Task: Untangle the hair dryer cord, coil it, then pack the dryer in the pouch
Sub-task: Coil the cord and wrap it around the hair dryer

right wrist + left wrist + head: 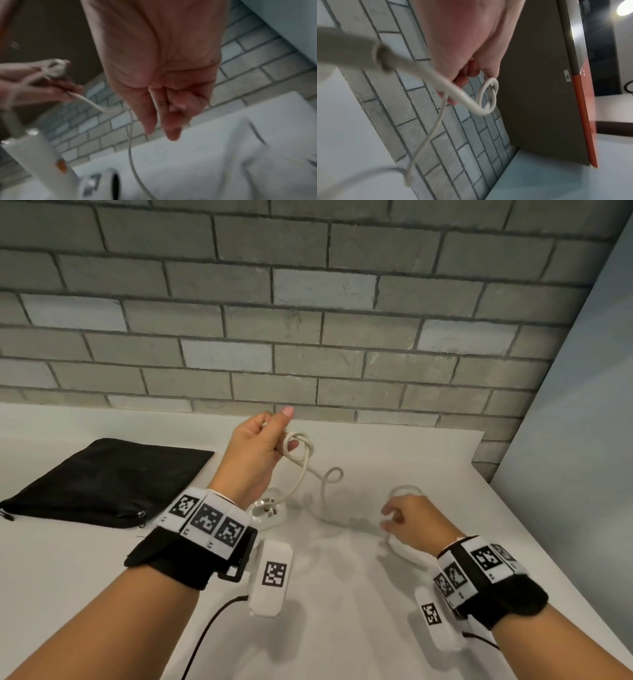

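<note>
The dryer (269,513) is white and stands on the white table (102,594) near the centre, mostly hidden behind the left wrist in the head view. In the right wrist view its handle (34,152) rises tilted up and to the left, with an orange mark on its side, while the barrel lies on the table with its dark round opening (115,186) turned toward that camera. The cord (301,470) is thin, off-white and kinked. It climbs from the dryer up to the left hand (255,455), which is raised above the table with fingers curled round the cord, a small knotted loop (488,97) hanging just beside the fingertips. From there the cord drops through a curl onto the table and runs right to the right hand (412,522). That hand is low over the table, fingers loosely bent; whether they pinch the cord cannot be told. A black zipped pouch (109,484) lies flat on the left.
</note>
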`<state>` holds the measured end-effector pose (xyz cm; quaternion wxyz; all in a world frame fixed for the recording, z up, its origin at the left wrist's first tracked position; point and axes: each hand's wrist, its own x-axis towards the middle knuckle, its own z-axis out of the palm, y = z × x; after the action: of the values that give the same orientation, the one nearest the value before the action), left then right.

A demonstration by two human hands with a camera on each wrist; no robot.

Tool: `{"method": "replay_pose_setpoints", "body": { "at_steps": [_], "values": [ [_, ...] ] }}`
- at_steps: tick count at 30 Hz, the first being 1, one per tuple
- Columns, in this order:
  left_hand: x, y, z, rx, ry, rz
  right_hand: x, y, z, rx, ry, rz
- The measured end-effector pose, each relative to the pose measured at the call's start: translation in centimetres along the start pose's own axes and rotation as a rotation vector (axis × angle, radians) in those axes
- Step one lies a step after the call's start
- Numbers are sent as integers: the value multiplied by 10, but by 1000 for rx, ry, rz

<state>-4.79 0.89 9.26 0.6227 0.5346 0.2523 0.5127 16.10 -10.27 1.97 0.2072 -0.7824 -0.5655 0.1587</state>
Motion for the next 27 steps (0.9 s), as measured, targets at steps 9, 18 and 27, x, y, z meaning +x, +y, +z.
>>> {"method": "replay_pose_setpoints", "body": {
  "at_steps": [9, 18, 27],
  "values": [
    [-19, -17, 18, 259, -186, 6, -15, -87, -15, 609, 97, -417],
    [-21, -11, 12, 893, -347, 310, -15, -75, -6, 736, 367, -342],
    [-9, -39, 1, 916, -50, 38, -31, -67, -9, 1153, -28, -444]
  ]
}}
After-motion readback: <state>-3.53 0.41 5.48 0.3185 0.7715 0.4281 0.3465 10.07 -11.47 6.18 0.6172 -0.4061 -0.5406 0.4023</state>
